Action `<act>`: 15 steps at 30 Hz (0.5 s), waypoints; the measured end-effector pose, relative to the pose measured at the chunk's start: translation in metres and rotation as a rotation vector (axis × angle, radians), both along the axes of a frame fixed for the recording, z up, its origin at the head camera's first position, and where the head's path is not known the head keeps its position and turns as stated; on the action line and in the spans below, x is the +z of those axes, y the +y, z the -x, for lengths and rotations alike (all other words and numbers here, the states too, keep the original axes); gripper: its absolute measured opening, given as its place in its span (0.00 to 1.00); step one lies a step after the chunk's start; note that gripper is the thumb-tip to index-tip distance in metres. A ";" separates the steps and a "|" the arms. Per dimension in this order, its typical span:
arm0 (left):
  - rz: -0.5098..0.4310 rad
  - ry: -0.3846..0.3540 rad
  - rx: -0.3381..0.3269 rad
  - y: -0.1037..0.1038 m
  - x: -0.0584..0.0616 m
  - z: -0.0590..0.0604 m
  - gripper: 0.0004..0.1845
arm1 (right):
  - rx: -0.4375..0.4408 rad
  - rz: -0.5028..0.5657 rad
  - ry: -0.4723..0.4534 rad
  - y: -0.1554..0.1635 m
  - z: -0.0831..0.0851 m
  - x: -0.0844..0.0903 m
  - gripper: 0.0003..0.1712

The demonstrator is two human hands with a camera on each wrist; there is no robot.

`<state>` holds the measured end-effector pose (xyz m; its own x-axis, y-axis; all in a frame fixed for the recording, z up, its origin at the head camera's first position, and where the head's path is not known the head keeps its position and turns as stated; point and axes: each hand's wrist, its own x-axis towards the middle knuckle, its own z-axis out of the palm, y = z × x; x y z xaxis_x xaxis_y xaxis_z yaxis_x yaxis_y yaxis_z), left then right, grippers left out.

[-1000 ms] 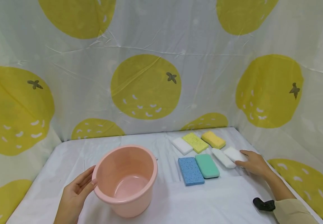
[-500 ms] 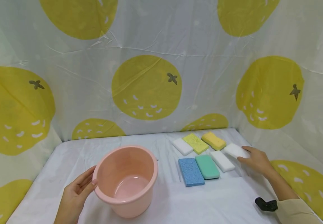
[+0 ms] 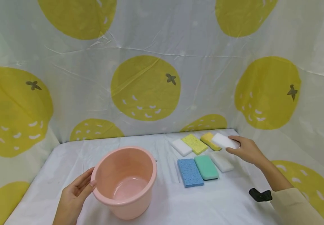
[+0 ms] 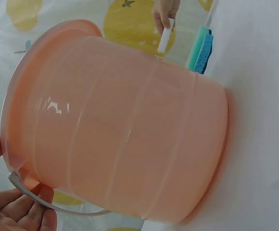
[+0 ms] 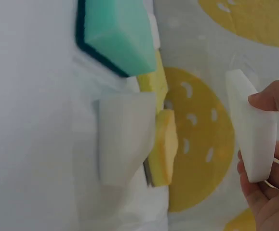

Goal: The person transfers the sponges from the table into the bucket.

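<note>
Now my right hand (image 3: 247,151) pinches the white sponge (image 3: 225,141), lifted; left hand (image 3: 73,195) fingers rest straight against the pink bucket (image 3: 124,179); next I carry it over the rim.

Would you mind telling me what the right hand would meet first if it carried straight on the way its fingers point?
Probably the orange-yellow sponge; the right hand points left holding the white sponge, though depth is unclear.

Left of the round pink plastic bucket (image 3: 125,181) the cloth lies open; right of it, flat rectangular sponges (image 3: 198,164) probably block a low pass.
</note>
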<state>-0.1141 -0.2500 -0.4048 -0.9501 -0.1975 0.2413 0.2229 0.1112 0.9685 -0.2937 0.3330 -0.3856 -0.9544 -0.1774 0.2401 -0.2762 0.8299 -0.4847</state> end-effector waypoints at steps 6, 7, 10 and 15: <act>0.023 -0.046 0.030 -0.001 -0.003 -0.001 0.29 | 0.104 0.033 0.018 -0.036 0.007 0.021 0.37; 0.028 -0.043 0.029 -0.001 -0.004 -0.002 0.29 | 0.121 0.036 0.023 -0.042 0.008 0.023 0.37; 0.038 -0.031 0.025 -0.001 -0.005 -0.002 0.29 | 0.170 0.041 0.043 -0.059 0.010 0.029 0.37; 0.008 -0.007 0.025 0.005 -0.003 -0.001 0.28 | 0.231 0.040 0.078 -0.088 0.013 0.039 0.36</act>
